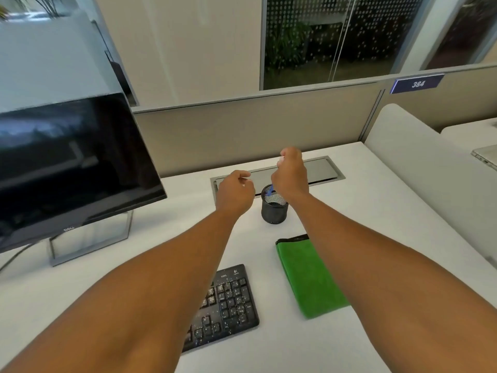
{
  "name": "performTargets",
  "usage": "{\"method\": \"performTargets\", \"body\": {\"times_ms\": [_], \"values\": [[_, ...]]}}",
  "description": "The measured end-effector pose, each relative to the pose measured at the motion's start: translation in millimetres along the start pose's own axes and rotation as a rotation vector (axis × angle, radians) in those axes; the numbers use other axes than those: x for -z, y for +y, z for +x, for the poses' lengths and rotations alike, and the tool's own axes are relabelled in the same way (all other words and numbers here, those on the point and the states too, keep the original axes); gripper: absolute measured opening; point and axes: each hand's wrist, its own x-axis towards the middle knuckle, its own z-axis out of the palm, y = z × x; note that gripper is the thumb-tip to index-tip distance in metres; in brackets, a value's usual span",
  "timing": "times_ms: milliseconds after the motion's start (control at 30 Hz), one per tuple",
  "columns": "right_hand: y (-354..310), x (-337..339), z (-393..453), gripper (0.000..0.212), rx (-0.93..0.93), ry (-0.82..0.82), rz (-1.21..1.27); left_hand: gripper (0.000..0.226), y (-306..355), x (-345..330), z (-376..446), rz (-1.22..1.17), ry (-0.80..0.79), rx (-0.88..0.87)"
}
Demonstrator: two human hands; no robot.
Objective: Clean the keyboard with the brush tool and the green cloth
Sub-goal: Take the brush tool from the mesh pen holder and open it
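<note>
Toward the far edge of the desk (349, 211), the right hand (291, 175) pinches the blue brush tool (271, 189) above the black mesh cup (274, 208); the left hand (235, 191) hovers beside it, fingers loosely curled, holding nothing. Nearer the front edge, the keyboard (228, 305) looks speckled with crumbs and the green cloth (306, 275) lies folded, so cleaning seems unstarted.

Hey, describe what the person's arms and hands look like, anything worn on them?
Both forearms are bare as far as the picture shows: no sleeves in view. The left hand and right hand wear no gloves, and no watch, bracelet or ring can be seen. Both hands are seen mostly from the back, so the fingers' inner sides are hidden.
</note>
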Motion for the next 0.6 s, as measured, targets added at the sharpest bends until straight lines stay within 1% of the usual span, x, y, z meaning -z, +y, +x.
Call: {"method": "performTargets", "body": {"times_ms": [133, 233, 300, 367, 433, 533, 600], "values": [[-21.4, 1.8, -17.0, 0.045, 0.049, -0.056, 0.179, 0.03, 2.7, 28.7, -17.4, -0.074, 0.022, -0.006], [-36.0, -3.5, -33.8, 0.043, 0.018, -0.153, 0.364, 0.03, -0.9, 48.2, -29.4, -0.175, 0.014, 0.078], [-44.3, -6.3, -46.6, 0.045, 0.026, -0.259, 0.432, 0.028, -3.9, 59.9, -37.5, -0.267, 0.0, 0.143], [-51.9, -8.5, -58.7, 0.051, 0.043, -0.362, 0.46, 0.027, -7.3, 71.7, -45.9, -0.365, -0.013, 0.19], [-58.8, -11.3, -71.1, 0.056, 0.058, -0.423, 0.479, 0.028, -10.8, 84.2, -56.0, -0.431, -0.01, 0.217], [-68.5, -16.1, -87.6, 0.06, 0.085, -0.48, 0.46, 0.027, -16.8, 101.0, -70.7, -0.475, 0.006, 0.244], [-73.0, -21.0, -97.0, 0.06, 0.127, -0.539, 0.433, 0.02, -22.9, 111.4, -80.0, -0.475, 0.008, 0.278]]}}
